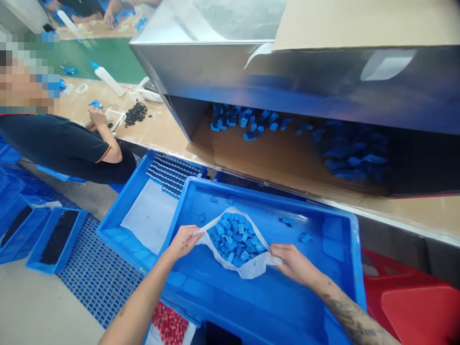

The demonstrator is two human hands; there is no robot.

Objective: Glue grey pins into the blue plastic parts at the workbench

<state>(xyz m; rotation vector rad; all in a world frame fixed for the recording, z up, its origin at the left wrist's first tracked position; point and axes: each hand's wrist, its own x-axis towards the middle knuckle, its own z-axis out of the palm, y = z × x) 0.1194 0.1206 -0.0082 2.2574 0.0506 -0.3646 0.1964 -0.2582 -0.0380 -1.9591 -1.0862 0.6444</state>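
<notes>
A white bag [247, 272] lies spread wide in a large blue tray [287, 297], its mouth facing up. Inside it is a heap of small blue plastic pieces [235, 237]. My left hand [185, 241] pinches the bag's left edge between thumb and fingers. On the opposite side, my right hand [293, 261] grips the right edge, with fingers closed round the white material. A few loose blue pieces [305, 237] are scattered on the tray floor around the bag.
Behind the tray, a metal-fronted box [230, 72] on the workbench [424, 215] holds more blue pieces. A second blue tray [118, 225] with rows of small parts adjoins on the left. A seated co-worker [53, 143] is beyond it. A red stool [417, 302] stands at right.
</notes>
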